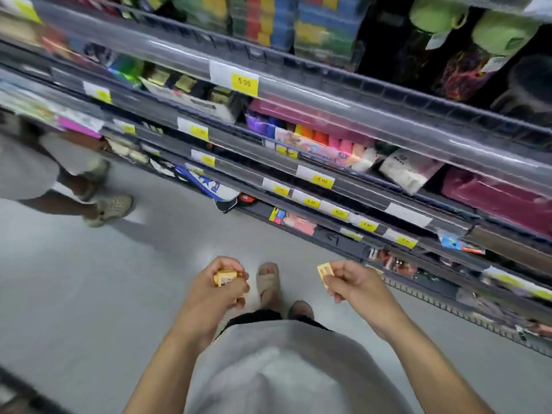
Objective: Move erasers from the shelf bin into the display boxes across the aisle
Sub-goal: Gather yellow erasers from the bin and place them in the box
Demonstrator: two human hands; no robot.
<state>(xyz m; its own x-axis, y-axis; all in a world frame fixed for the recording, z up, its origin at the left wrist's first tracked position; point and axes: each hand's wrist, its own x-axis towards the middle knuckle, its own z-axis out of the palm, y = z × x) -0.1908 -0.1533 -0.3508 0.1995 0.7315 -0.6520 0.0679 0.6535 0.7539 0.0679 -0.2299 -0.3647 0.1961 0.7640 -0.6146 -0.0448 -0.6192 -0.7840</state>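
Two erasers, one in each of your hands

Low centre of the frame, your left hand (222,283) grips one yellow eraser (224,277); your right hand (348,280) pinches the other eraser (325,269), above the floor (89,279).

Open grey floor (89,279) lies ahead and to my left, so there's room to swing out that way. On my right the shelving (343,186) runs close along the aisle, its price-tag rails jutting toward me. Another person's legs (74,180) stand further up on the left, narrowing the aisle.
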